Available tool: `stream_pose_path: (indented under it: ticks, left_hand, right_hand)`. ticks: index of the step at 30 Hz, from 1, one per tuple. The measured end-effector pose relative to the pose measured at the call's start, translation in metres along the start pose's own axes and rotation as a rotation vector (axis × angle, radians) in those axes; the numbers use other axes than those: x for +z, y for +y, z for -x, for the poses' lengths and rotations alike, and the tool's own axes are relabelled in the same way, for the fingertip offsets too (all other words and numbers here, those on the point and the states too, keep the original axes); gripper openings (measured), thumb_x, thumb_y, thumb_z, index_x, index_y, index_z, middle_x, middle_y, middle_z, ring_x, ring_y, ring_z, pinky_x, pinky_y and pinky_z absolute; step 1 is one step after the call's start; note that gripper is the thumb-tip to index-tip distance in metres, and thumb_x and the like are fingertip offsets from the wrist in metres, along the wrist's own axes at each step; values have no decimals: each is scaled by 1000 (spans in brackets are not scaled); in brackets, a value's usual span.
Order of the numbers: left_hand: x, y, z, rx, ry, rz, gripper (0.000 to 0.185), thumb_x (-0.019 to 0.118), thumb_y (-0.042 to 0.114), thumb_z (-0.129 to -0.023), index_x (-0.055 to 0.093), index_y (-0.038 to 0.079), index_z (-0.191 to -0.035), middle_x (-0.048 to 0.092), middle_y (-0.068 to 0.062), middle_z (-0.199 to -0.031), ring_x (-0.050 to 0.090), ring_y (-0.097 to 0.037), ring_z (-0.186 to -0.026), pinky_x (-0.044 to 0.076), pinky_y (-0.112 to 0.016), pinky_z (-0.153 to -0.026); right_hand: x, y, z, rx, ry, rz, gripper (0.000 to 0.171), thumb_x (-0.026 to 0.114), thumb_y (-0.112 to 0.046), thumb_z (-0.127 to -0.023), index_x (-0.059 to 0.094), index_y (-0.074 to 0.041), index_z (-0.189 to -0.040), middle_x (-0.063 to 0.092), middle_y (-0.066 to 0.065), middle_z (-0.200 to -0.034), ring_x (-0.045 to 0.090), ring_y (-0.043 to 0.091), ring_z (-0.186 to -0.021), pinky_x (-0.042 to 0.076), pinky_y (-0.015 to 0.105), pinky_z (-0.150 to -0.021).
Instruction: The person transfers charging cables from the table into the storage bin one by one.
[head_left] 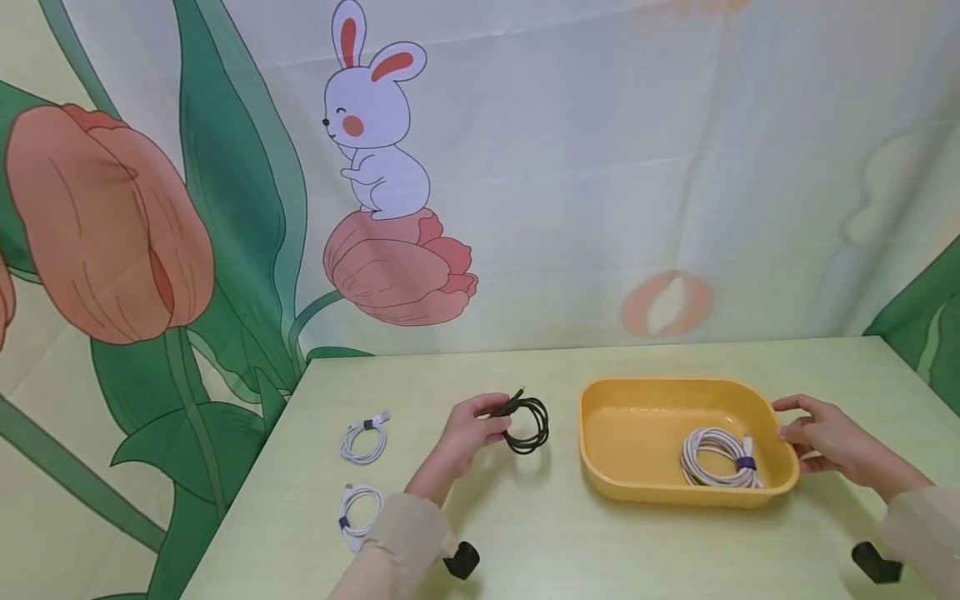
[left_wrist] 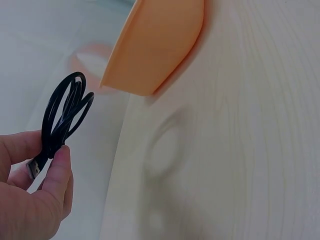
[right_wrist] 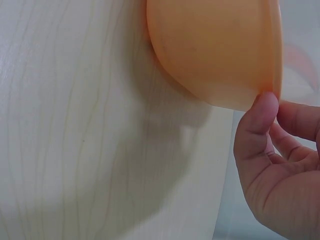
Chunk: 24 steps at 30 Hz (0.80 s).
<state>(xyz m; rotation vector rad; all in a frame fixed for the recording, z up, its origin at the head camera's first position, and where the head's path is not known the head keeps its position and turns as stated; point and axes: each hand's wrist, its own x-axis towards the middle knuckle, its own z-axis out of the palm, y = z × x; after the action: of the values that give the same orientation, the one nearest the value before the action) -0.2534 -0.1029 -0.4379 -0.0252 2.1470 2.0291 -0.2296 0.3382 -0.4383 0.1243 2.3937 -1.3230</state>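
Backdrop [head_left: 600, 167]: a printed cloth showing a white rabbit [head_left: 375, 117] seated on a pink tulip, with larger orange tulips and green leaves at left. No readable writing appears on it.

Table [head_left: 525, 533]: pale wood-grain top.

Tray [head_left: 637, 433]: a yellow-orange plastic tray on the right half of the table. It contains one coiled white cable [head_left: 718, 458] bound with a dark strap. No brand or label is legible.

Right hand [head_left: 825, 437]: thumb tip touches the tray's right rim; the other fingers are curled beside the rim.

Left hand [head_left: 468, 429]: pinches the coiled black cable [head_left: 527, 423] between thumb and fingers, lifted above the table just left of the tray.

Two further coiled white cables [head_left: 365, 439] [head_left: 356, 508] lie near the table's left edge, well apart from the tray.
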Motion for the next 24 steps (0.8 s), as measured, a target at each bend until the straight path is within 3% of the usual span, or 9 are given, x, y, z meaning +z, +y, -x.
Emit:
stream_pose_path:
  ticks: [24]
  left_hand:
    - [18, 2, -2, 9, -44, 40, 36, 56, -3, -81, 52, -5, -117, 53, -18, -112, 57, -12, -80, 51, -29, -77]
  right_hand:
    - [1, -1, 1, -4, 4, -8, 54, 43, -11, -90, 15, 6, -132, 53, 12, -90, 52, 19, -70, 51, 29, -61]
